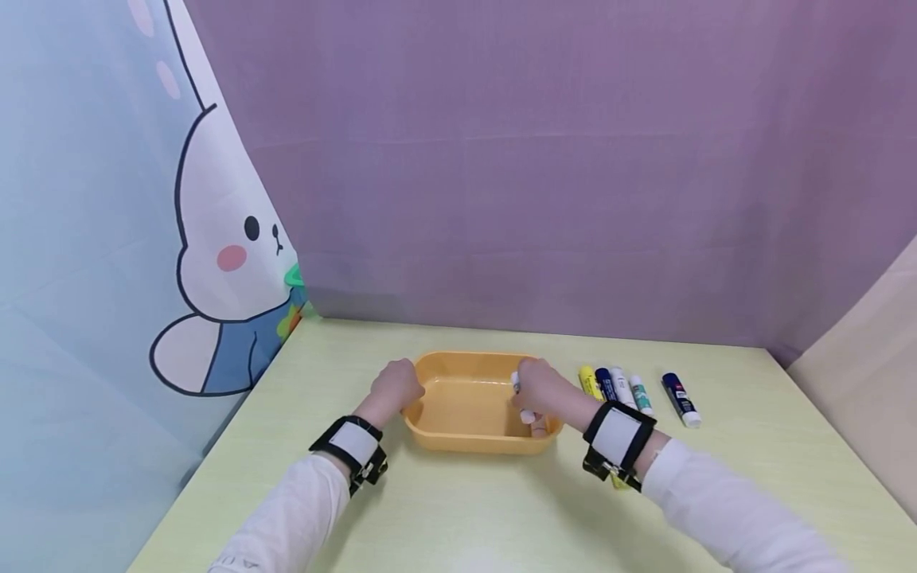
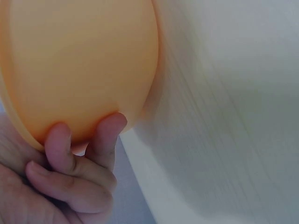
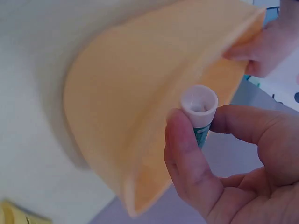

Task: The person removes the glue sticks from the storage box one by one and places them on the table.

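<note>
An orange plastic basin (image 1: 458, 406) stands on the table with both hands at its ends. My left hand (image 1: 397, 386) grips the basin's left rim, two bent fingertips (image 2: 112, 128) showing on the inner side in the left wrist view. Over the right end of the basin, my right hand (image 1: 540, 386) pinches a glue stick (image 3: 202, 120) between thumb and fingers. That stick has a white, hollow end and a teal label, and most of its length is hidden by the hand.
Right of the basin lie a yellow glue stick (image 1: 591, 383), a navy one (image 1: 606, 383), a white one (image 1: 621, 387) and a teal-labelled one (image 1: 641, 395). Another navy glue stick (image 1: 680, 399) lies further right. A yellow item (image 1: 618, 482) shows under the right wrist. Purple cloth (image 1: 544, 175) hangs behind.
</note>
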Demonstrator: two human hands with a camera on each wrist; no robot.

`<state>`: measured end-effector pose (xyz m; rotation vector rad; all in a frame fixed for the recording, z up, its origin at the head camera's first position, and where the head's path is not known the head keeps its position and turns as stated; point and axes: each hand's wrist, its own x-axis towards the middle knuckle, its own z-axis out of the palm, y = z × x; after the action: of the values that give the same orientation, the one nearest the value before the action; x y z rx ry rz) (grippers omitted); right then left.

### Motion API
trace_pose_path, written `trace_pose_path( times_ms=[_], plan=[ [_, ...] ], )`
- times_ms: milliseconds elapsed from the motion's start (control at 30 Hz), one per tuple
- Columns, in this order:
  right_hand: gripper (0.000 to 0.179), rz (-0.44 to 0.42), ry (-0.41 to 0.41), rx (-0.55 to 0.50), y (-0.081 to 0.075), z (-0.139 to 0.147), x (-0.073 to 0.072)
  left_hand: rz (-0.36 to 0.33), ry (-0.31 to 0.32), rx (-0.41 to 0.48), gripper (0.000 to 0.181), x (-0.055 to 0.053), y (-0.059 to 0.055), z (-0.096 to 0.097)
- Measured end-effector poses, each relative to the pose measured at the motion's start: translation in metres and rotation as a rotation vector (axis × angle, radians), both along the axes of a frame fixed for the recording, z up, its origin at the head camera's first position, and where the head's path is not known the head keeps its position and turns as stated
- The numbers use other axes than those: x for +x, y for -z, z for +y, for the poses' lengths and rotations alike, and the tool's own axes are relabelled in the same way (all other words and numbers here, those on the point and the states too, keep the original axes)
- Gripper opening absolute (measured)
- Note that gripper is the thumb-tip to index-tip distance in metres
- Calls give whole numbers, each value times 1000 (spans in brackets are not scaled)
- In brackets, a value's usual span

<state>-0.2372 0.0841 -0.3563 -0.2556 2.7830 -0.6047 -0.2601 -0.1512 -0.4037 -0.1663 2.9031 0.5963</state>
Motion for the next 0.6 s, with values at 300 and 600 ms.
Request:
trace_pose_path(
  times_ms=[300, 600],
  plan=[
    [50, 28, -42, 13, -38, 23, 2, 8, 9, 12, 16, -1, 1, 1],
    [58, 91, -56, 40, -72, 49, 13, 6, 9, -1, 17, 1, -2, 3]
  ],
)
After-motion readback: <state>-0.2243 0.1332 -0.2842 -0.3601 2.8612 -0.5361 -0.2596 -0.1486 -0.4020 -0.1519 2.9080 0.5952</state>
